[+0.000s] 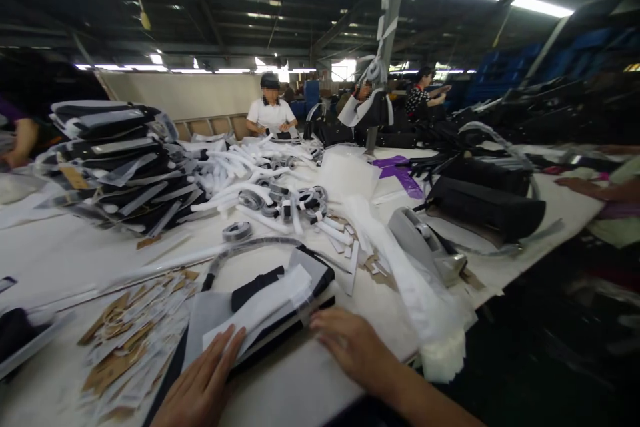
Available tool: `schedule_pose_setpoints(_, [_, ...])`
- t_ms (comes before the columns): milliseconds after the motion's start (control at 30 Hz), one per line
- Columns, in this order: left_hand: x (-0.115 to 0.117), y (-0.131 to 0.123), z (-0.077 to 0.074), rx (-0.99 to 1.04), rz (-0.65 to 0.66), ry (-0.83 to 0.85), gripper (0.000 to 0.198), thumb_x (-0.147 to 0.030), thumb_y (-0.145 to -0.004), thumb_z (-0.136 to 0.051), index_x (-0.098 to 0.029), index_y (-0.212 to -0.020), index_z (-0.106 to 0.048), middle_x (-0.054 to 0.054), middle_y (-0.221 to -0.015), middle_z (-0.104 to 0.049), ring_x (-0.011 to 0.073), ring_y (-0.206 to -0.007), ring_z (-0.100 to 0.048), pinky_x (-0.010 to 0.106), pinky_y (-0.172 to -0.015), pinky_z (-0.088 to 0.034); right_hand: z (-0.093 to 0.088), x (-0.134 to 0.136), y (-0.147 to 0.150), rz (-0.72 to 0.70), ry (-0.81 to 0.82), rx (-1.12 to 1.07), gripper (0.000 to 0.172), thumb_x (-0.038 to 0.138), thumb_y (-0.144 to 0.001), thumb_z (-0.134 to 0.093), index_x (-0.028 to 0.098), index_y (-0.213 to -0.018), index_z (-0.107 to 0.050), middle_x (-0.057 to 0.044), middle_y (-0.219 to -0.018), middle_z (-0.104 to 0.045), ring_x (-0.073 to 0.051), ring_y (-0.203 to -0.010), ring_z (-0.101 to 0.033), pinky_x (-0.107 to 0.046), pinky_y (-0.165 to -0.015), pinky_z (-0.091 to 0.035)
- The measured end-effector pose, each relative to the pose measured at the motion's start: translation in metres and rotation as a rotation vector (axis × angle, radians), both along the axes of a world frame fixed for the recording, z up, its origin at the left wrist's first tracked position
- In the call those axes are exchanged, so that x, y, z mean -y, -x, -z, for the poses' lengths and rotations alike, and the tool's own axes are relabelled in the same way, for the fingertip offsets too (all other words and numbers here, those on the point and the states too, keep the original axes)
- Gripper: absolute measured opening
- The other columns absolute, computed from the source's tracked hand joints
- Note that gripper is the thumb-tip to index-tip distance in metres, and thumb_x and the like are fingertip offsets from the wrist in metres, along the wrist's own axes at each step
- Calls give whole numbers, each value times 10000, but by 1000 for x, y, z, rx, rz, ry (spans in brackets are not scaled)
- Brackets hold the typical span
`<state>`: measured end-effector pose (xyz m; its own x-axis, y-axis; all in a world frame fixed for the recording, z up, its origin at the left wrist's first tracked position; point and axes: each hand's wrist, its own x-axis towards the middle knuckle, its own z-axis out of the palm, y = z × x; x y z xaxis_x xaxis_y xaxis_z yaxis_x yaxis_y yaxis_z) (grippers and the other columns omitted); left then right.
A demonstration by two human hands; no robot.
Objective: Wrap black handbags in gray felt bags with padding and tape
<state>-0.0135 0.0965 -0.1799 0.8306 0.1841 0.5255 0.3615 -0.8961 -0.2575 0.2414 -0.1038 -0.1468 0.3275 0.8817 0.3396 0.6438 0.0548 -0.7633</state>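
Observation:
A flat black bag [280,280] lies on the white table [300,387] right in front of me, with a white paper sheet [260,310] across it and a grey strap arching over its top. My left hand [200,383] rests flat on the paper's near left corner, fingers stretched out. My right hand [350,343] lies palm down at the bag's near right edge, with its fingertips on the edge of the clear wrap.
Brown and white paper tags [125,340] are spread at the left. A tape dispenser [425,243] and clear plastic bags [425,300] sit to the right. Behind are a pile of wrapped black bags [120,167], white strips with tape rolls [260,187], black bags [485,207] and several seated people.

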Motion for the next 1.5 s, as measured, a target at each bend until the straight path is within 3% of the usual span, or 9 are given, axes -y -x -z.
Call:
schedule_pose_setpoints(167, [-6,-2,-2,11,-13,59,576,-269,-981,-392,-211,-1542,-276,53,-1415,-563,221,-1147,-649,331,-914,-558,0,60,-114,479,107,561,294,187,-944,-533,162,-1192,-688,-126,-1226,-675,-292,-1160,-598,-483,-1033,-473])
schedule_pose_setpoints(467, [-10,-5,1,-13,-3,53,595,-282,-975,-401,-234,-1550,-253,60,-1391,-585,220,-1121,-667,322,-884,-577,10,77,-170,564,194,697,243,225,-950,-523,203,-953,-765,-84,-1094,-743,-289,-1064,-668,-504,-947,-516])
schedule_pose_setpoints(667, [-6,-10,-6,8,-58,114,595,-316,-979,-377,-272,-1554,-232,30,-1406,-575,212,-1119,-664,312,-896,-557,-18,54,-131,532,71,540,286,322,-995,-496,207,-1039,-754,-68,-1083,-750,-233,-1045,-689,-403,-972,-527])
schedule_pose_setpoints(800, [0,-13,-10,45,-170,175,576,-363,-988,-382,-297,-1545,-253,9,-1385,-593,220,-1054,-684,321,-880,-545,-27,43,-62,107,128,52,238,347,-967,-568,230,-954,-775,-42,-1055,-758,-204,-1000,-706,-323,-932,-546])
schedule_pose_setpoints(900, [2,-14,-13,63,-226,220,568,-374,-988,-390,-318,-1539,-264,-6,-1370,-604,221,-1045,-683,311,-851,-543,-12,38,-24,-126,234,-154,266,389,-957,-582,220,-918,-783,-49,-977,-770,-206,-946,-720,-302,-885,-567])
schedule_pose_setpoints(1033, [2,-14,-12,83,-221,227,565,-352,-981,-410,-307,-1532,-291,-3,-1362,-610,226,-1047,-677,307,-864,-532,40,30,-3,210,222,84,416,411,-970,-538,174,-1292,-650,-157,-1357,-599,-322,-1291,-533,-518,-1093,-432])
schedule_pose_setpoints(1167, [1,-12,-7,98,-208,206,559,-338,-982,-412,-267,-1528,-311,23,-1367,-606,234,-1075,-663,308,-889,-518,71,15,12,62,268,341,807,515,-860,-683,157,-1515,-378,-187,-1574,-278,-384,-1461,-232,-609,-1164,-277])
schedule_pose_setpoints(1367, [2,-15,-4,121,-208,215,566,-293,-984,-446,-246,-1529,-301,24,-1393,-584,212,-1110,-647,277,-931,-494,42,-60,18,-491,189,396,745,623,-907,-570,205,-1501,-405,-121,-1527,-419,-272,-1453,-300,-446,-1226,-182])
schedule_pose_setpoints(1500, [4,-22,-8,140,-218,247,596,-248,-957,-492,-255,-1524,-309,24,-1396,-581,216,-1145,-636,292,-932,-508,29,-119,16,-461,198,480,514,430,-950,-596,210,-1411,-535,-86,-1425,-554,-274,-1350,-461,-387,-1165,-321])
